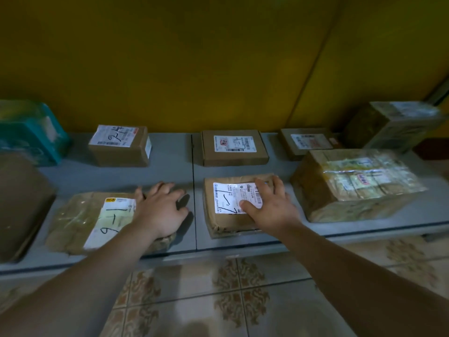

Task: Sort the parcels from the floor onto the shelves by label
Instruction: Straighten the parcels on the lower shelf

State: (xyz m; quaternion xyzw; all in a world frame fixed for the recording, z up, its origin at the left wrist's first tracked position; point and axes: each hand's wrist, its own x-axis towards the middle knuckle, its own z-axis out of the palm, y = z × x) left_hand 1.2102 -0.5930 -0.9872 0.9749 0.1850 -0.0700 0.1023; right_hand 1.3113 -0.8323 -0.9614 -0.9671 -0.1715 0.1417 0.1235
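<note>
On one long grey shelf (170, 171) lie nine parcels (119, 148); left hand (160, 210) presses the brown taped parcel marked 1-6 (80, 220), right hand (272, 207) the front brown paper parcel marked 1-7 (226, 222), fingers spread.

So it's two rows on the shelf (170, 171), with the floor (218, 300) in front. Front row, left to right: end parcel (21, 203), left parcel (80, 220) with the left hand (160, 210) resting on its right end, middle parcel (226, 215) under the right hand (269, 205), and the bulky box (352, 183). Behind them: wrapped pack (31, 132), back-left box (119, 148), flat box (233, 147), small box (306, 142), and the tall box (393, 122) far right.
</note>
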